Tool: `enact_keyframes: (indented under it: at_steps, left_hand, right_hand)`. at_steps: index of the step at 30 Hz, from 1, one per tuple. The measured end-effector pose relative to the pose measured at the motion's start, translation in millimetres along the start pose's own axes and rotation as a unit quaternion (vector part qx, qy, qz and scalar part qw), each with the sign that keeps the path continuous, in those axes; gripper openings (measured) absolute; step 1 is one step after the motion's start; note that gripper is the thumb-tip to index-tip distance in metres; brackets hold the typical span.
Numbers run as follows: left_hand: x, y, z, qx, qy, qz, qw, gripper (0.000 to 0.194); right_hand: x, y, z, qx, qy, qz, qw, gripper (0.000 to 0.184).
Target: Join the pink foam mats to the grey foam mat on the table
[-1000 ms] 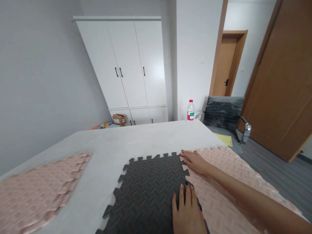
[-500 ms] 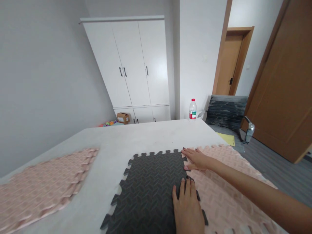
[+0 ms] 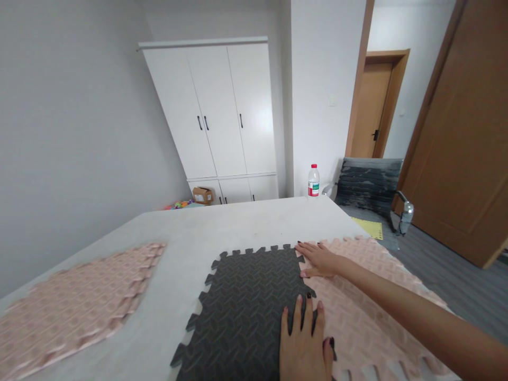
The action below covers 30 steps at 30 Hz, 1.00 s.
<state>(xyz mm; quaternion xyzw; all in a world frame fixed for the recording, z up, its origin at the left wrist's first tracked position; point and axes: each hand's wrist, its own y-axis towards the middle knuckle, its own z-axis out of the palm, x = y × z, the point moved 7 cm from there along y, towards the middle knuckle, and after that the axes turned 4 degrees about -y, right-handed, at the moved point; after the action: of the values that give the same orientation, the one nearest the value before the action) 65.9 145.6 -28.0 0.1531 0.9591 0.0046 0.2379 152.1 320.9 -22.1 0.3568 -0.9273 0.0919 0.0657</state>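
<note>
A dark grey foam mat tile (image 3: 238, 301) with jigsaw edges lies on the white table. Against its right side is a pink foam tile (image 3: 365, 312) of the same textured kind. My left hand (image 3: 305, 341) rests palm down near the front of the seam, fingers spread on the grey tile and thumb out to the right. Farther back, my right hand (image 3: 320, 259) lies flat on the pink tile's far left corner, fingertips at the seam. Both hands are open and hide parts of the joint. The tabs along the uncovered stretch appear to meet.
More pink foam tiles (image 3: 87, 301) lie stacked on the left of the white table (image 3: 190, 227). A red-capped bottle (image 3: 313, 181) stands at the far edge. Beyond are a black chair (image 3: 369, 182), a white cabinet (image 3: 214, 111) and a cardboard box (image 3: 203, 195).
My left hand has slid slightly toward me, and its thumb now shows stretched to the right over the seam. My right hand stays in place. The view has tilted up slightly.
</note>
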Motion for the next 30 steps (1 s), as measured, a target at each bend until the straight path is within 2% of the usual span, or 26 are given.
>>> enact_keyframes:
  at_steps: [6,13,16,19,21,23,25,26,28,30]
  left_hand:
    - [-6.6,-5.0,-12.5,0.049,-0.027,-0.004,0.998,0.056]
    - [-9.6,-11.2,-20.7,0.048,-0.023,-0.035,0.998,0.052]
    - [-10.5,-16.9,-30.1,0.061,-0.03,0.024,0.997,0.051]
    - [5.6,-25.1,-62.4,0.053,-0.03,0.08,0.995,0.053]
    - [39.7,-32.1,-100.6,-0.005,0.014,0.042,0.999,0.051]
    - [90.6,-46.1,-144.9,-0.073,0.083,-0.05,0.993,0.044]
    - [149.8,-70.7,-188.0,-0.126,0.141,-0.163,0.968,0.045]
    - [181.3,-87.4,-208.4,-0.154,0.173,-0.235,0.944,0.047]
    - [239.1,-119.7,-234.7,-0.151,0.22,-0.347,0.899,0.056]
    - [288.6,-143.5,-245.0,-0.132,0.213,-0.412,0.876,0.062]
  right_hand:
    - [2.3,2.5,1.8,0.024,-0.002,-0.008,1.0,0.111]
    - [9.6,5.3,-2.6,0.029,-0.029,0.008,0.999,0.114]
    - [10.2,4.1,-1.2,0.036,-0.034,0.001,0.999,0.114]
    - [9.1,2.4,-1.2,0.031,-0.032,-0.003,0.999,0.112]
    - [8.8,2.0,-1.9,0.028,-0.026,-0.003,0.999,0.112]
    - [8.6,2.5,-2.6,0.027,-0.023,-0.002,0.999,0.113]
    - [8.4,3.8,-3.2,0.024,-0.023,-0.001,0.999,0.114]
    - [8.1,4.5,-3.4,0.021,-0.025,0.0,0.999,0.115]
    - [7.5,5.4,-3.3,0.016,-0.028,-0.001,0.999,0.114]
    - [7.2,5.4,-2.8,0.013,-0.027,-0.003,1.0,0.114]
